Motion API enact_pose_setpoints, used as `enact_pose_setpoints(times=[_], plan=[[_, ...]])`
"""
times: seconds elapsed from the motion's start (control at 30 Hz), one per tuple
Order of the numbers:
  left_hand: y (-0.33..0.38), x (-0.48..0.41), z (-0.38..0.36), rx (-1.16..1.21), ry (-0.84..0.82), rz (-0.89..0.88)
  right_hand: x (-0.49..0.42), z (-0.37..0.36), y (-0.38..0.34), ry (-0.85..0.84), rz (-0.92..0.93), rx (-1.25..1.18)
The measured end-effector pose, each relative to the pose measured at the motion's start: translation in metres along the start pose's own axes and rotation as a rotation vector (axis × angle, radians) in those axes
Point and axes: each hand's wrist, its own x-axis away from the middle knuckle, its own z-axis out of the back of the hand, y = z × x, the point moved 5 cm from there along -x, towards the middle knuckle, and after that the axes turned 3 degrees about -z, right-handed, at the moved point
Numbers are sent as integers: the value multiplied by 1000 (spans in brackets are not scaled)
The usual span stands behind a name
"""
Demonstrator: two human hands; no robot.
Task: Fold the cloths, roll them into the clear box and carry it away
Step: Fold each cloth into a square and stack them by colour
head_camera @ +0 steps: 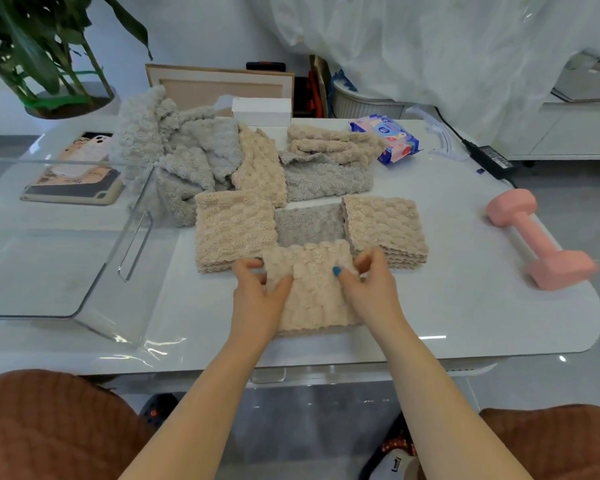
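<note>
Your left hand (257, 296) and right hand (371, 289) both pinch the folded, fluffy beige cloth (312, 299) at the near edge of the glossy white table (465, 306). Each thumb lies on top, and the fingers curl round the cloth's far corners. The fingertips tuck behind the pile there, so you cannot tell how far under they reach.

The cloth covers the near edge of a flat grey cloth (309, 223), which lies between two stacks of folded beige cloths, one to the left (232, 230) and one to the right (385, 230). Behind them sits a rumpled heap of grey and beige cloths (194, 157), where individual pieces are hard to separate.

The clear acrylic box (132, 216) stands at your left, well apart from the cloth you hold. It is cut off by the frame edge, and its walls show mainly as glints. Seen through it are a tablet and a pale phone (73, 181).

A pink dumbbell (541, 240) lies to the right, its near end blurred. At the far side are a blue packet of wipes (388, 138), a small white carton (261, 110) and a black power brick (489, 159) with its cord. A potted green plant (49, 57) stands at the back left, cropped at the top. A translucent plastic sheet (430, 46) drapes the back right and veils whatever is behind it.
</note>
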Motion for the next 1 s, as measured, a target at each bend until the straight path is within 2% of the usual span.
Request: enact_pose_setpoints(times=[0.1,0.2,0.27,0.5,0.57,0.7,0.87,1.0], plan=[[25,-13,-9,69,-3,-183,-11,26,-9,70,-10,-229],[46,-26,-11,-86,49,-365,-22,30,-19,-80,-102,-370],[52,-38,-2,-121,96,-397,-32,21,-32,-171,-104,-371],[53,-96,57,-276,283,-380,-75,-54,-102,-178,73,-219],[40,-116,67,-360,266,-322,-88,-82,-101,-210,66,-153],[-13,-129,64,-498,115,-169,-96,-126,-55,-284,25,64],[-25,-130,57,-505,107,-156,-89,-136,-40,-278,150,255],[-30,-126,56,-528,115,-156,-90,-136,-44,-349,138,309]])
